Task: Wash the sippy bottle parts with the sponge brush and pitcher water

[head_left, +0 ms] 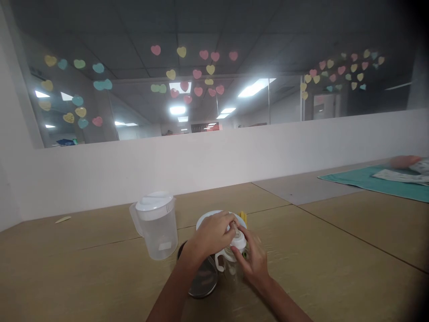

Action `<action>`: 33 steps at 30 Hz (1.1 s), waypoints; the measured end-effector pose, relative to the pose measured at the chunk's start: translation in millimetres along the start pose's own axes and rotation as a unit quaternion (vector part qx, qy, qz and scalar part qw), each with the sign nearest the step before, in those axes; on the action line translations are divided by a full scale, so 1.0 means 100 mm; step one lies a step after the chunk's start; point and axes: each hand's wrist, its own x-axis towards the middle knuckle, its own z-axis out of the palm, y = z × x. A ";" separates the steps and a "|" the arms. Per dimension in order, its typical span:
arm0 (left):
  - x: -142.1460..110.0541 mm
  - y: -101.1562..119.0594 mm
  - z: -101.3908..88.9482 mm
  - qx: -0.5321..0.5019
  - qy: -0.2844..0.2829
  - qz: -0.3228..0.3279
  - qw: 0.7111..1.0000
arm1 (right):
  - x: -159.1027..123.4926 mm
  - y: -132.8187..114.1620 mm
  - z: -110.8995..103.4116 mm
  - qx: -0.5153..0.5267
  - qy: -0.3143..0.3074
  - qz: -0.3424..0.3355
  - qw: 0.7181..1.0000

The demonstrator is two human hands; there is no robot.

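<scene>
A small clear baby bottle with a white collar and side handles (233, 257) stands on the wooden table in front of me. My left hand (212, 235) curls over its top, fingertips pinched on the nipple or cap. My right hand (253, 259) wraps round the bottle's right side and collar. A white plate (204, 218) lies just behind the hands, with something yellow (243, 217) at its far rim. A round metal lid or dish (203, 279) lies under my left wrist.
A clear plastic pitcher with a white lid (156, 230) stands to the left of the hands. A teal cloth (378, 181) with pale items on it lies at the far right. A white partition wall (214, 156) runs behind the table.
</scene>
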 end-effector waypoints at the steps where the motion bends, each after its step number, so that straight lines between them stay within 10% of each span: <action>1: 0.00 0.03 0.01 -0.010 -0.004 0.012 1.000 | 0.01 0.00 -0.01 0.005 0.010 -0.018 1.000; 13: 0.04 0.00 -0.01 -0.085 -0.023 0.092 0.992 | -0.01 -0.11 -0.02 0.007 0.104 -0.093 0.990; 33: 0.10 0.07 0.27 0.075 0.057 0.143 0.985 | -0.14 0.00 0.02 0.062 0.128 0.037 0.989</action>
